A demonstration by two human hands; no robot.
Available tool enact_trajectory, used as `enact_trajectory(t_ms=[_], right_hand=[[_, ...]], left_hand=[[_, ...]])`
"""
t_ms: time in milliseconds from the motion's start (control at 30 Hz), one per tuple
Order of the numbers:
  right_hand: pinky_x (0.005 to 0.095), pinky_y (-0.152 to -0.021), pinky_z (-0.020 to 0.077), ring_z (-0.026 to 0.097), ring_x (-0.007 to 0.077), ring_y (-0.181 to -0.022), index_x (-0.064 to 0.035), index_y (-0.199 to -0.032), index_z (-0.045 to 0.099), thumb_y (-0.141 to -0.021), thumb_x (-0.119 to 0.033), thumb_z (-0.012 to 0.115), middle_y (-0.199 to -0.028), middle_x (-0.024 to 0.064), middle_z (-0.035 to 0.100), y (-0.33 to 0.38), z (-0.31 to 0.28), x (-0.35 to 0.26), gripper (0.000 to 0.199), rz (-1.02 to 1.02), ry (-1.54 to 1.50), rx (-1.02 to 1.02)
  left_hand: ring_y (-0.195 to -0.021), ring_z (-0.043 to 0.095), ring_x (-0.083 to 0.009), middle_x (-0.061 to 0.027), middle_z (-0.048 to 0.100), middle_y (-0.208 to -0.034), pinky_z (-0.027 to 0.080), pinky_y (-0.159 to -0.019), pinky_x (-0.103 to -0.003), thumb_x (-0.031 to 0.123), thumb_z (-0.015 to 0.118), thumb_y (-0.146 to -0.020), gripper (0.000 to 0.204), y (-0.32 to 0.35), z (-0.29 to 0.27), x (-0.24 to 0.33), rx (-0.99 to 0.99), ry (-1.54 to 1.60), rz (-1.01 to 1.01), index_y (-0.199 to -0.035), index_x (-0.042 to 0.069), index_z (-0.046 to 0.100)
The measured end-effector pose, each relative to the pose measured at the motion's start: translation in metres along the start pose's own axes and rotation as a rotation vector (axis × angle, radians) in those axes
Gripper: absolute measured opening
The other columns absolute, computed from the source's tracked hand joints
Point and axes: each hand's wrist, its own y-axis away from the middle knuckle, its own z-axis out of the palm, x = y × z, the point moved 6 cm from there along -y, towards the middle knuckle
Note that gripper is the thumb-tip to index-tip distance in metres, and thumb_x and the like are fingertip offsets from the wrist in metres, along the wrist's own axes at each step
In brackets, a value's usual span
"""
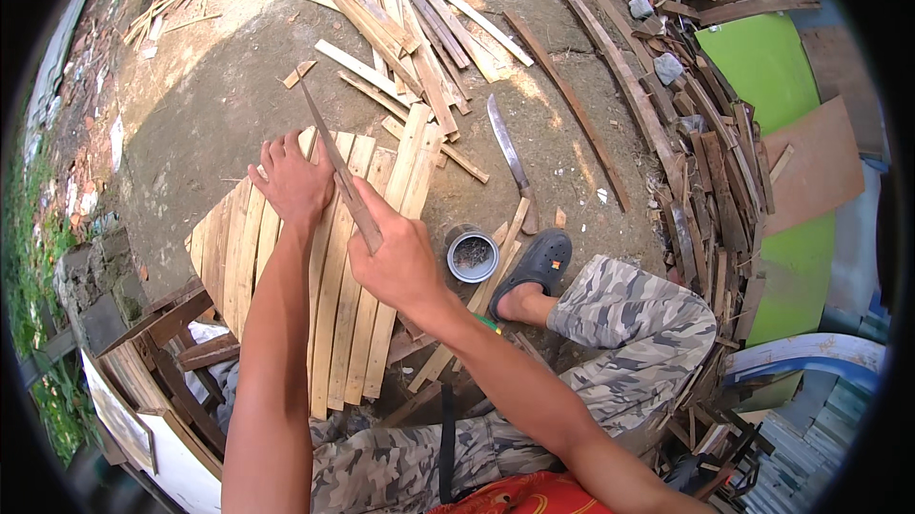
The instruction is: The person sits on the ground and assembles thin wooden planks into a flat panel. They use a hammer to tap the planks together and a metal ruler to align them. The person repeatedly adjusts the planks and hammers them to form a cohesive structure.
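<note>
A panel of pale wooden slats (329, 323) lies in front of me, its slats side by side and its outline angled at the far left. My left hand (294, 185) presses on the panel's far part with fingers spread, holding nothing. In my right hand (400, 261) is a handsaw (345, 174), its long tapered blade seen nearly edge-on and pointing away to the far left. The blade crosses the slats close beside my left hand. My fingers hide most of the saw's handle. Right of the panel stands a round can (473, 255) holding small dark pieces, perhaps nails.
A large curved knife (509, 147) lies on the ground beyond the can, near my clog (540, 266). Loose wooden strips (410, 37) are heaped farther off. Long boards and scrap wood (705, 171) line the right side, beside green sheets (762, 61). Stone blocks (95, 290) stand left.
</note>
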Motion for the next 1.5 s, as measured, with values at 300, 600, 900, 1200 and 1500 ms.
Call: enact_trajectory(t_ms=[300, 600, 900, 1200, 1500], right_hand=[[0.0483, -0.068, 0.0567, 0.07, 0.0453, -0.071, 0.0019, -0.146, 0.049, -0.082, -0.004, 0.061, -0.076, 0.0285, 0.067, 0.046, -0.029, -0.011, 0.066, 0.1, 0.034, -0.052], [0.0466, -0.068, 0.0552, 0.071, 0.0416, -0.067, 0.0038, -0.145, 0.049, -0.082, -0.003, 0.057, -0.071, 0.0296, 0.064, -0.007, 0.012, 0.009, 0.064, 0.018, 0.033, 0.035], [0.0494, -0.073, 0.0569, 0.071, 0.0464, -0.077, 0.0015, -0.147, 0.048, -0.081, -0.003, 0.057, -0.088, 0.0304, 0.07, 0.017, -0.018, -0.016, 0.067, 0.059, 0.02, -0.018], [0.0459, -0.068, 0.0553, 0.071, 0.0422, -0.071, 0.0008, -0.145, 0.051, -0.084, -0.005, 0.057, -0.081, 0.0294, 0.067, 0.024, -0.008, 0.016, 0.062, -0.052, 0.049, 0.061], [0.0397, -0.069, 0.0547, 0.07, 0.0338, -0.071, 0.0071, -0.141, 0.053, -0.084, -0.004, 0.055, -0.09, 0.032, 0.069, -0.025, 0.007, -0.024, 0.058, 0.135, 0.141, 0.027]], left_hand=[[-0.15, 0.032, -0.0319, -0.0123, 0.053, -0.147, 0.012, -0.122, -0.062, 0.056, 0.048, -0.099, 0.06, 0.0, 0.003, -0.001, -0.023, 0.007, -0.023, -0.14, 0.012, 0.057], [-0.15, 0.032, -0.0309, -0.0143, 0.049, -0.15, 0.013, -0.123, -0.061, 0.058, 0.045, -0.101, 0.064, -0.002, 0.005, -0.001, -0.066, -0.091, -0.001, -0.145, 0.012, 0.053], [-0.15, 0.032, -0.0337, -0.0146, 0.053, -0.147, 0.011, -0.123, -0.062, 0.056, 0.044, -0.101, 0.062, -0.001, 0.004, -0.002, 0.015, 0.021, 0.009, -0.14, 0.01, 0.057], [-0.146, 0.039, -0.0289, -0.009, 0.059, -0.142, 0.014, -0.124, -0.059, 0.041, 0.042, -0.105, 0.049, 0.001, 0.001, -0.003, 0.08, 0.119, -0.014, -0.136, 0.009, 0.061], [-0.143, 0.042, -0.0297, -0.0116, 0.061, -0.136, 0.015, -0.123, -0.059, 0.04, 0.045, -0.102, 0.046, 0.003, 0.005, -0.005, 0.125, 0.115, 0.005, -0.126, 0.005, 0.063]])
